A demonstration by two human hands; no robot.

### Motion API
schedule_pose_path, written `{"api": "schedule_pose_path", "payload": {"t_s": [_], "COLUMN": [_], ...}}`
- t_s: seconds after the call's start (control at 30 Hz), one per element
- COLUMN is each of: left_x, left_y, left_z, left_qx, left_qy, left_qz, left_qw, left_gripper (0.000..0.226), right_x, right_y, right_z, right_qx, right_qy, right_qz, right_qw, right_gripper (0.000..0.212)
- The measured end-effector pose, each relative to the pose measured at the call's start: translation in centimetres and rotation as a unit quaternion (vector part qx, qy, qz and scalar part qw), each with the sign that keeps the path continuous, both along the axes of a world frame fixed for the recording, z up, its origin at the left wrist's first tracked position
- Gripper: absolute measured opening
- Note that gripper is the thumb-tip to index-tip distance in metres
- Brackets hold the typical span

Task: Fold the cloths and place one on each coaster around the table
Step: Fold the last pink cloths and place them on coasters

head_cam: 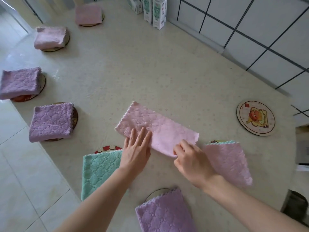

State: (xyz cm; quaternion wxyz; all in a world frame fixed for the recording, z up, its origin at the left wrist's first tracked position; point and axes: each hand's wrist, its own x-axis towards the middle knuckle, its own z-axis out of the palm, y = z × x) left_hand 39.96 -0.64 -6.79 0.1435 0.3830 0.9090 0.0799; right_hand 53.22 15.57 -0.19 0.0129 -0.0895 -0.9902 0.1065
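Cloth (164,128) lies under left hand (136,149), pinched by right hand (190,160)

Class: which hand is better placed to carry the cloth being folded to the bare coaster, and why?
Probably the right hand: it pinches the cloth, and the bare coaster lies on its side. The left hand only presses flat.

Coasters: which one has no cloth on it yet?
The cartoon-printed coaster on the far right: its whole face shows, while each other visible coaster sits under a folded cloth.
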Motion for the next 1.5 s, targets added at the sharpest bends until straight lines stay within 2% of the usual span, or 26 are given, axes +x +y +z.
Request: {"api": "schedule_pose_path", "payload": {"t_s": [0.1, 0.2, 0.3, 0.4, 0.47, 0.57, 0.63, 0.73, 0.8, 0.87, 0.97, 1.03, 1.17, 1.3, 1.37, 1.43, 1.5], "left_x": [-1.5, -1.7, -0.2, 1.3, 2.0, 3.3, 4.2, 4.9, 4.9, 4.5, 3.1, 2.0, 0.7, 0.2, 0.1, 0.1, -0.1], "left_y": [-0.8, -0.9, -1.0, -2.0, -2.8, -3.3, -3.6, -4.1, -4.1, -3.7, -3.0, -2.4, -0.8, -0.1, 0.0, 0.0, -0.1], "left_z": [-0.2, 0.6, 0.9, 0.2, -0.1, 0.5, 1.1, 1.8, 2.1, 2.3, 2.0, 2.0, 1.6, 1.2, 1.3, 1.3, 1.3], "left_qx": [0.013, 0.024, 0.12, 0.145, 0.148, 0.174, 0.184, 0.2, 0.216, 0.211, 0.228, 0.24, 0.196, 0.182, 0.183, 0.182, 0.18], "left_qy": [0.033, 0.046, 0.006, -0.037, -0.059, -0.11, -0.157, -0.251, -0.322, -0.366, -0.428, -0.465, -0.483, -0.497, -0.513, -0.527, -0.536], "left_qz": [-0.083, -0.103, -0.173, -0.205, -0.198, -0.216, -0.216, -0.137, -0.039, 0.072, 0.205, 0.247, 0.337, 0.393, 0.404, 0.413, 0.42], "left_qw": [0.996, 0.993, 0.977, 0.967, 0.967, 0.954, 0.946, 0.937, 0.921, 0.904, 0.85, 0.816, 0.784, 0.752, 0.735, 0.72, 0.71], "left_gripper": [0.076, 0.083, 0.063, 0.048, 0.044, 0.043, 0.041, 0.039, 0.033, 0.018, 0.005, 0.009, 0.037, 0.045, 0.046, 0.049, 0.058], "right_x": [0.4, 0.4, 0.1, -0.4, -0.8, -0.8, -0.5, -0.2, 0.0, 0.0, -0.6, -1.2, -2.5, -4.0, -4.7, -5.7, -6.8], "right_y": [-2.0, -3.5, -4.3, -4.4, -3.6, -1.2, 0.2, 1.4, 2.1, 2.7, 3.3, 3.6, 3.6, 3.1, 3.1, 3.2, 3.4], "right_z": [1.1, 1.2, 1.4, 2.0, 2.0, 0.4, -0.8, -1.9, -2.3, -2.6, -2.6, -3.1, -4.1, -4.3, -4.2, -4.2, -4.1], "right_qx": [-0.047, -0.135, -0.269, -0.367, -0.369, -0.311, -0.302, -0.324, -0.36, -0.421, -0.509, -0.542, -0.51, -0.391, -0.355, -0.366, -0.425], "right_qy": [-0.024, -0.041, -0.038, -0.019, -0.028, -0.072, -0.106, -0.169, -0.207, -0.224, -0.206, -0.184, -0.184, -0.191, -0.194, -0.175, -0.126], "right_qz": [0.016, 0.017, -0.029, -0.063, -0.052, -0.015, 0.002, 0.012, -0.008, -0.034, -0.072, -0.109, -0.166, -0.18, -0.185, -0.212, -0.247], "right_qw": [0.998, 0.99, 0.962, 0.928, 0.928, 0.948, 0.947, 0.931, 0.91, 0.878, 0.833, 0.813, 0.823, 0.882, 0.896, 0.889, 0.862], "right_gripper": [0.022, 0.019, 0.014, 0.001, 0.007, 0.022, 0.031, 0.042, 0.052, 0.059, 0.055, 0.047, 0.01, 0.022, 0.027, 0.024, 0.01]}}
